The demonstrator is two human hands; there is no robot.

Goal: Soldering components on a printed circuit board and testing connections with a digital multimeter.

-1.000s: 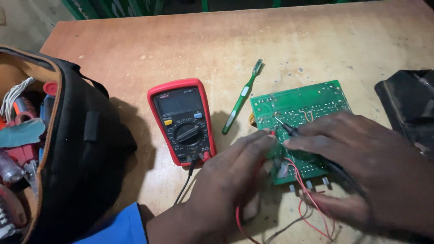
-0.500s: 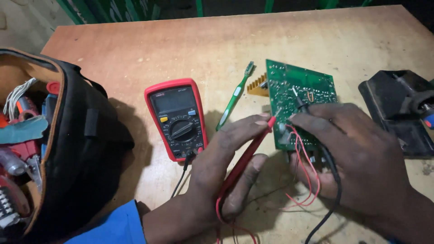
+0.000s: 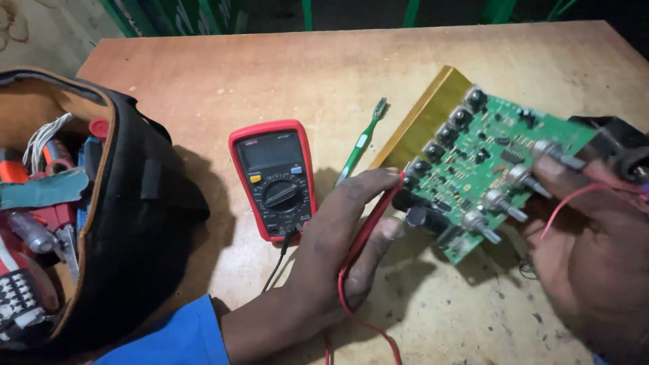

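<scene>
My left hand [image 3: 338,250] holds a red test probe [image 3: 368,226] with its red lead trailing down; the tip sits at the left edge of a green circuit board [image 3: 493,159]. My right hand [image 3: 588,250] holds that board by its right side, tilted up off the table, component side towards me, with black capacitors, metal knob shafts and a brass-coloured plate along its far edge. Red wires run over my right hand. A red-cased multimeter [image 3: 274,179] lies flat to the left of my left hand.
An open black tool bag [image 3: 115,223] full of tools stands at the left. A green toothbrush [image 3: 362,142] lies between the meter and the board. A black object [image 3: 625,145] sits at the right edge of the wooden table [image 3: 284,74].
The board was lying solder side up on the table; my right hand has lifted and turned it over so the component side shows. My left hand keeps the red probe against it.
</scene>
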